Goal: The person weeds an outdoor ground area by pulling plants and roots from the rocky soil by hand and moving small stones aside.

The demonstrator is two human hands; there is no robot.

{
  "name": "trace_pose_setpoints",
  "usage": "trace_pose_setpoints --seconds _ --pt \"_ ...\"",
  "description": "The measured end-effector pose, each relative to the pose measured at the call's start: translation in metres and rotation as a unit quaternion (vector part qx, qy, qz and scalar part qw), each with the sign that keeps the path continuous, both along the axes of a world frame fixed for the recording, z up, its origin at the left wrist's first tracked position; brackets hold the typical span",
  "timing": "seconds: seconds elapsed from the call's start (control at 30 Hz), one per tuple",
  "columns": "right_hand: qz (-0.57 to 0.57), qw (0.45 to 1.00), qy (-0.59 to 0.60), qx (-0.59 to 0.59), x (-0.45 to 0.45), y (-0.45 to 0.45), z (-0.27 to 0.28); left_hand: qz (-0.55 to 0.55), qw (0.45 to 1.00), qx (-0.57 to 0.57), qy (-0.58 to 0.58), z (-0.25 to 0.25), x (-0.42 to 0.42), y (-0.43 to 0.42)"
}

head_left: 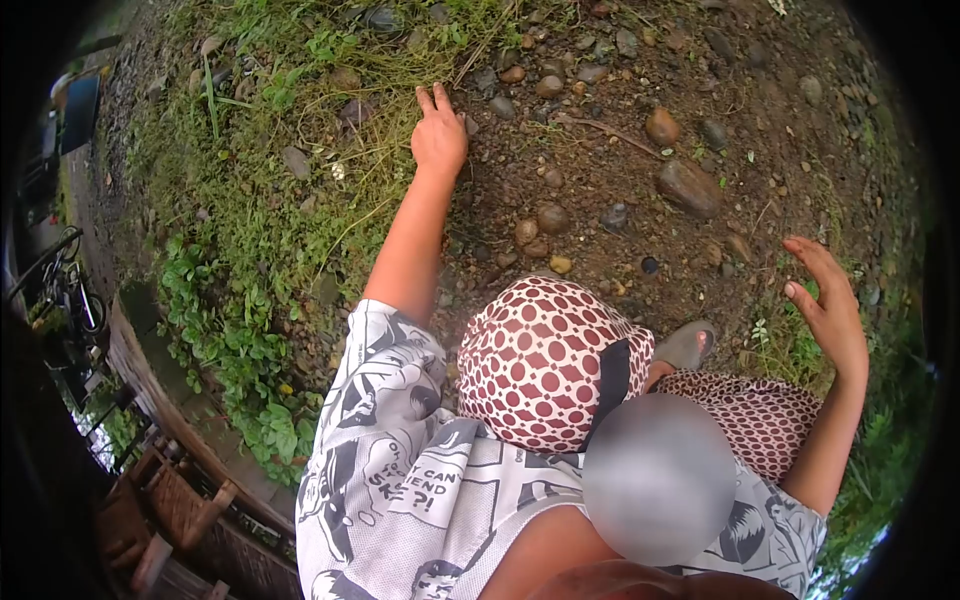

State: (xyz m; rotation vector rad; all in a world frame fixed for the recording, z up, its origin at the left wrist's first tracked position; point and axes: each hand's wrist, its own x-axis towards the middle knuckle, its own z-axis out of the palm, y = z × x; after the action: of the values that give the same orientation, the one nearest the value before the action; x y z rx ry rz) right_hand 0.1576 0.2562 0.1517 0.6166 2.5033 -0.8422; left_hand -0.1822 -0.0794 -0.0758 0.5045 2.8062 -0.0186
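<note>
My left hand (438, 135) reaches forward to the edge of a patch of low green weeds (375, 75), where they meet bare, stony soil. Two of its fingers are stretched out over thin stems, and nothing shows in its grasp. The other fingers are partly hidden. Off to the right, my right hand (832, 305) hovers above the ground beside my leg, thumb and fingers apart, holding nothing. Between the arms is my bent knee in red-and-cream patterned cloth (545, 355).
Brown soil (590, 150) with scattered pebbles and a large oblong stone (688, 188) lies ahead. Leafy plants (215, 330) grow on the left. A sandalled foot (685, 347) rests near the right knee. A bicycle (85, 295) and wooden structure (190, 500) stand far left.
</note>
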Motion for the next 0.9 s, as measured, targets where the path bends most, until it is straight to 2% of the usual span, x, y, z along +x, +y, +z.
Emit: trace_pose_setpoints --seconds 0.1,0.23,0.37,0.47,0.53,0.57,0.67,0.73,0.8,0.9 --pt "-0.017 1.000 -0.010 0.004 -0.001 0.001 0.000 0.001 0.999 0.013 0.036 -0.006 -0.018 -0.007" --pt "-0.019 0.999 -0.012 0.023 0.002 0.004 -0.001 -0.061 0.995 -0.048 0.057 0.001 -0.035 -0.010" --pt "-0.023 0.999 -0.007 0.033 0.004 0.005 -0.001 -0.058 0.992 -0.114 -0.023 -0.009 -0.062 -0.010" --pt "-0.019 0.999 0.001 0.043 0.008 0.006 -0.001 -0.056 0.977 -0.183 -0.090 -0.002 -0.074 -0.004" --pt "-0.026 0.999 0.000 0.039 0.010 0.008 -0.001 -0.049 0.959 -0.236 -0.151 0.022 -0.080 0.011" --pt "-0.029 0.999 -0.001 0.038 0.012 0.009 -0.001 -0.046 0.960 -0.240 -0.140 0.019 -0.083 0.010" --pt "-0.039 0.998 -0.019 0.039 0.013 0.011 0.001 -0.090 0.932 -0.299 -0.187 0.007 -0.101 0.011" --pt "-0.041 0.999 -0.011 0.032 0.018 0.016 0.000 -0.197 0.902 -0.314 -0.221 0.002 -0.117 0.007" --pt "-0.045 0.998 -0.007 0.032 0.022 0.019 0.000 -0.242 0.874 -0.338 -0.250 0.002 -0.122 0.012" --pt "-0.048 0.998 -0.017 0.031 0.027 0.018 0.002 -0.244 0.879 -0.328 -0.246 0.009 -0.113 0.016"
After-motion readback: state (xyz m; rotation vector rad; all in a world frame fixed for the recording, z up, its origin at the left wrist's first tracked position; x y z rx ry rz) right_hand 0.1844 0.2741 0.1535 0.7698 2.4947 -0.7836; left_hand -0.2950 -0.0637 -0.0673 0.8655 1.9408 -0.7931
